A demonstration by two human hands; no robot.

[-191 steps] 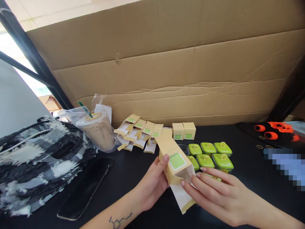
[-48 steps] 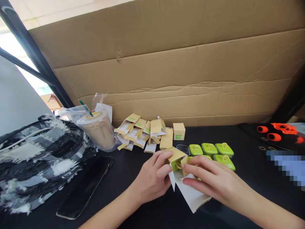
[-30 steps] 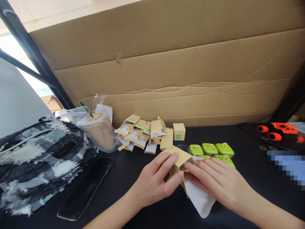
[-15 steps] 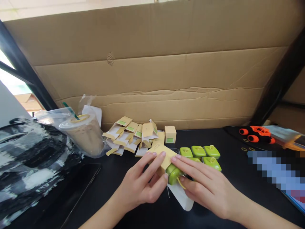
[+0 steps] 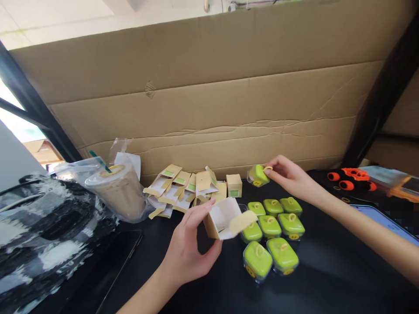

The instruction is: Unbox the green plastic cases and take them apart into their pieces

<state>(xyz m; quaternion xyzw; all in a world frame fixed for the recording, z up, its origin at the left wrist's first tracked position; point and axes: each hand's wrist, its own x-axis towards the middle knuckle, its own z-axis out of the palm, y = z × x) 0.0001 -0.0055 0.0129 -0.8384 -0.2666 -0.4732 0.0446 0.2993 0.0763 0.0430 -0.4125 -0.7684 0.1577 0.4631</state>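
Note:
My left hand (image 5: 188, 250) grips a small tan cardboard box (image 5: 222, 218) with its flap open and its white inside showing empty. My right hand (image 5: 290, 176) reaches to the back of the table and pinches a small green-lidded clear container (image 5: 258, 175) by its yellow ring, close to the big cardboard sheet. Several more green-lidded containers (image 5: 271, 235) lie in a cluster on the black table (image 5: 327, 274) just right of the box. A heap of flat, unfolded tan boxes (image 5: 183, 189) and one closed tan box (image 5: 234, 185) lie behind my left hand.
A large cardboard sheet (image 5: 212, 100) stands along the back. At left are an iced drink in a plastic bag (image 5: 116, 187), a black-and-white patterned bag (image 5: 42, 235) and a dark phone (image 5: 114, 261). Orange parts (image 5: 352, 181) and a tablet (image 5: 386, 220) lie at right.
My right hand has left the box and moved to the back of the table with one green container in it. The box in my left hand now stands open and empty.

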